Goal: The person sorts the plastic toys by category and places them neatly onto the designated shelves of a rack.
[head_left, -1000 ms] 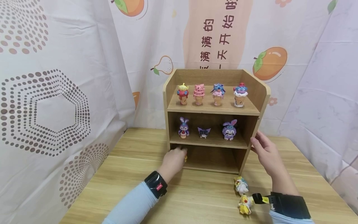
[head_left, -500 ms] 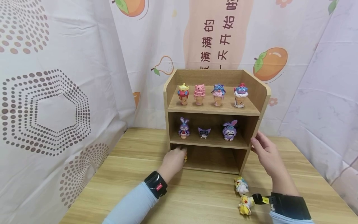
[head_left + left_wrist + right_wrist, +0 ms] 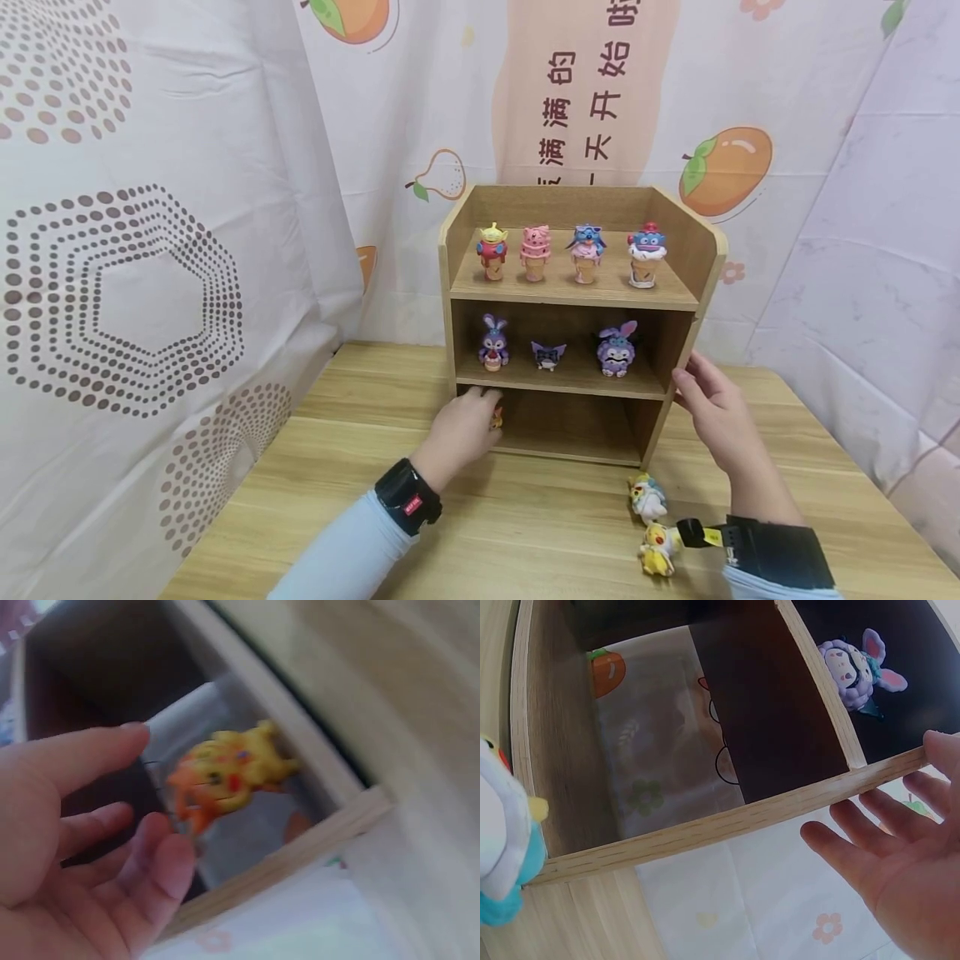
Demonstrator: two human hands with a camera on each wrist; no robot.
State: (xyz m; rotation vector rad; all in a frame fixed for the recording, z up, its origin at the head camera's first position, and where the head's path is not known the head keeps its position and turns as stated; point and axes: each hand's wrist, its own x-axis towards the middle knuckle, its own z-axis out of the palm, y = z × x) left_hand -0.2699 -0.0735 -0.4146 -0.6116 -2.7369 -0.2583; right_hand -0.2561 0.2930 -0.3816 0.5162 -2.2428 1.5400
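My left hand is at the left side of the shelf's bottom compartment. In the left wrist view its fingers stand apart from a small yellow figurine with orange on its head. The figurine stands inside, near the left wall; in the head view my hand partly covers it. My right hand rests against the right side panel of the wooden shelf. In the right wrist view the thumb is at the panel's front edge and the other fingers extend along its outside.
Several ice-cream-cone figurines line the top shelf. Purple figurines occupy the middle one. On the table, a white-and-yellow figurine and a yellow figurine lie before the shelf's right side. A printed curtain hangs behind.
My left hand has loosened its fingers from the yellow figurine and drawn back slightly towards me, showing more of it. My right hand has stayed on the side panel.
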